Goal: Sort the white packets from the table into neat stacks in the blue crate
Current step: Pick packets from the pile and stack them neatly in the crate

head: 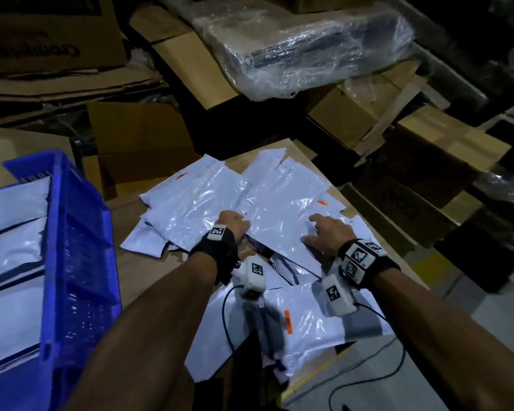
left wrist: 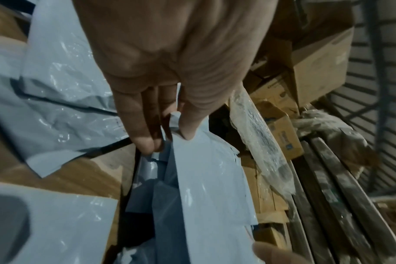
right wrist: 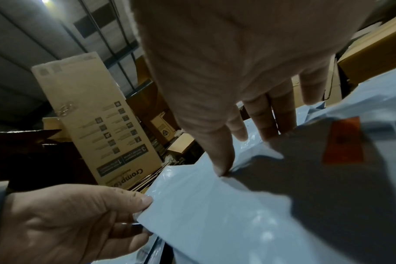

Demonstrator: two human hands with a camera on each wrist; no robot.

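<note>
While blue crate [head: 72,221] is already holding stacked white packets [head: 12,232], loose packets [head: 279,318] are lying scattered over table [head: 137,268]; judging task partway done, many left. Your left hand [head: 233,222] is pinching edge of top packet [head: 250,203], thumb above, fingers beneath. Your right hand [head: 324,232] is pressing same packet, fingers spread flat, gripping nothing.

Flattened cardboard boxes [head: 51,51] piled behind, plastic-wrapped dark bundle [head: 306,46] atop them, tall printed carton [right wrist: 95,121] upright
</note>
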